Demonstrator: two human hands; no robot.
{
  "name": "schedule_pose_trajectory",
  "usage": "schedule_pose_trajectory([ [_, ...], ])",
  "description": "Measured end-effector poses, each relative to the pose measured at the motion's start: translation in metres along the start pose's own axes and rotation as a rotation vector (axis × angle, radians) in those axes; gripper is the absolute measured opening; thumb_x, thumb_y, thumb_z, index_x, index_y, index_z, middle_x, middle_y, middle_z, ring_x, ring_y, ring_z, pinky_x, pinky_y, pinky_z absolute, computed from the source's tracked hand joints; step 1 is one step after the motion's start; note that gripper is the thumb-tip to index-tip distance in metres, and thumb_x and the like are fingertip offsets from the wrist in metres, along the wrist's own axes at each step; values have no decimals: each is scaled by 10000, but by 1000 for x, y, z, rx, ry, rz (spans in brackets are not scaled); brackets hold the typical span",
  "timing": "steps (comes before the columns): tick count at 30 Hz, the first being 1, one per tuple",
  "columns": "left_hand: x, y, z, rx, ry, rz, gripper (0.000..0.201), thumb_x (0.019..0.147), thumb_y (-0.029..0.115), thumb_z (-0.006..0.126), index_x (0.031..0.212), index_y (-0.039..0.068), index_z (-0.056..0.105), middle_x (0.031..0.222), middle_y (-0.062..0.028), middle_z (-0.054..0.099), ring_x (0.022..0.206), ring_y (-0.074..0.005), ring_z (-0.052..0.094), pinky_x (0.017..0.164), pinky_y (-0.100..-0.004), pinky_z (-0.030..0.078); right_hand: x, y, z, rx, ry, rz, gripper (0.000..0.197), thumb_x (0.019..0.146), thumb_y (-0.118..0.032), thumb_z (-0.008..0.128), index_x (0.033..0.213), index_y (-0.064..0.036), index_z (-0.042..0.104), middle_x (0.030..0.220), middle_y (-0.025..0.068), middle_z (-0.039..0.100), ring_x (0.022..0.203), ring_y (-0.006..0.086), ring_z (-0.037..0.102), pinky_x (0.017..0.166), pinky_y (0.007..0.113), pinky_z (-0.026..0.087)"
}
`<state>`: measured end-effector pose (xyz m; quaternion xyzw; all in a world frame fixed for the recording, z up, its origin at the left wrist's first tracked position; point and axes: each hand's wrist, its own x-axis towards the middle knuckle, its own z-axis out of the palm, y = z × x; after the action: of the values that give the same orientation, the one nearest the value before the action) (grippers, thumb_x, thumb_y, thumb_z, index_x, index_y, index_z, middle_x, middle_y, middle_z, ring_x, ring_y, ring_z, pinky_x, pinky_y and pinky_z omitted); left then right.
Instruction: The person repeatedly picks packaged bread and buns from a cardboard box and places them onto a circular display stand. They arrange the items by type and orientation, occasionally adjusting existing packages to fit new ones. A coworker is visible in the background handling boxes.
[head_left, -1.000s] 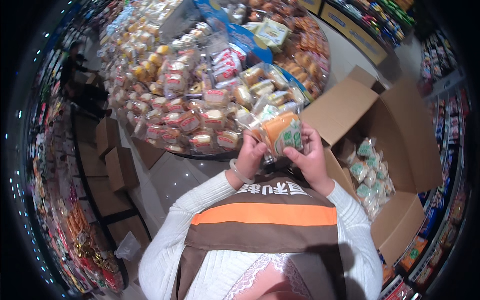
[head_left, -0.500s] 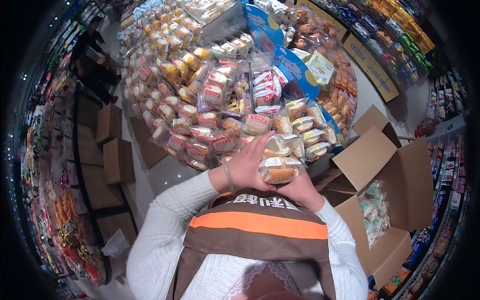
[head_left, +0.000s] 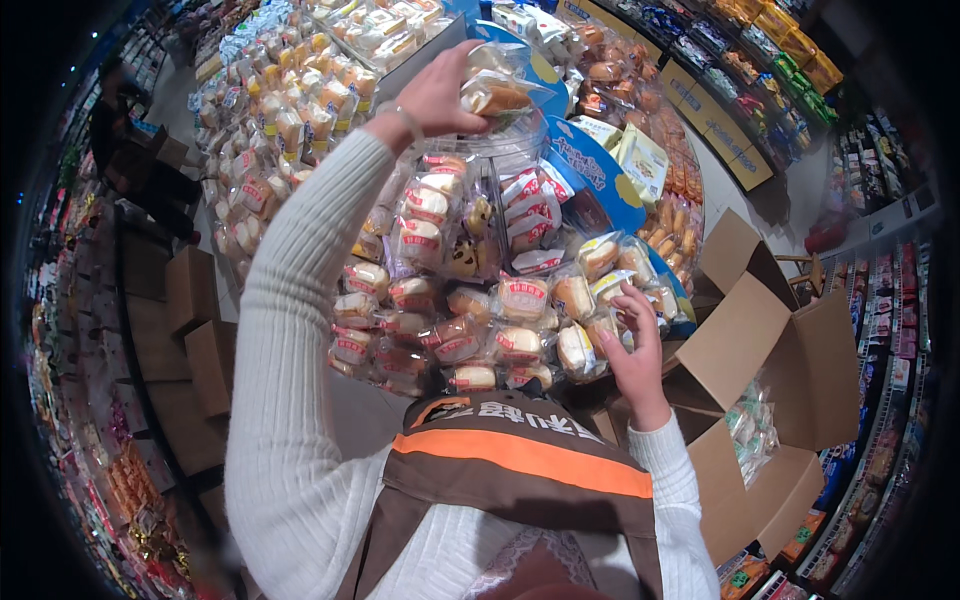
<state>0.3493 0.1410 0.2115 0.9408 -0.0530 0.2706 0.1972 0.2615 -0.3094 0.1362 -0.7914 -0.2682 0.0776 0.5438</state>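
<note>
At twelve o'clock the left hand (head_left: 432,97) grips at least one plastic-wrapped bread roll (head_left: 500,96), and at three the right hand (head_left: 638,352) (fingers loosely spread, contact unclear) hovers by wrapped buns (head_left: 577,350), one cardboard box (head_left: 715,490) at four.

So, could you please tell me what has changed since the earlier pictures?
The left hand has moved far forward and slightly left, holding a packaged bun. The right hand has let go and moved slightly right, now open. The open carton remains at the person's right.
</note>
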Motion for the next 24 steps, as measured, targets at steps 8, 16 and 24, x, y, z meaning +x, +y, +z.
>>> schedule_pose_trajectory([
  [8, 53, -83, 97, 390, -590, 104, 1129, 618, 419, 923, 1541, 157, 329, 1250, -193, 579, 1180, -377, 600, 1026, -429, 504, -13, 33, 40, -104, -118, 134, 475, 849, -106, 767, 1285, -30, 595, 1457, 180, 495, 1273, 299, 560, 1019, 389, 495],
  [16, 57, -100, 117, 256, -687, -109, 1152, 570, 366, 931, 1530, 131, 340, 1366, -212, 536, 1247, -397, 576, 1052, -441, 492, -11, 57, 51, -106, -142, 275, 461, 851, -120, 784, 1265, -26, 606, 1440, 172, 508, 1185, 278, 615, 980, 378, 514],
  [24, 74, -86, 134, 471, -861, -75, 1193, 578, 369, 961, 1576, 184, 334, 1455, -224, 510, 1317, -393, 556, 1067, -458, 493, -18, 65, 61, -95, -195, 309, 453, 876, -81, 759, 1294, -26, 594, 1452, 140, 494, 1182, 225, 620, 1011, 357, 504],
])
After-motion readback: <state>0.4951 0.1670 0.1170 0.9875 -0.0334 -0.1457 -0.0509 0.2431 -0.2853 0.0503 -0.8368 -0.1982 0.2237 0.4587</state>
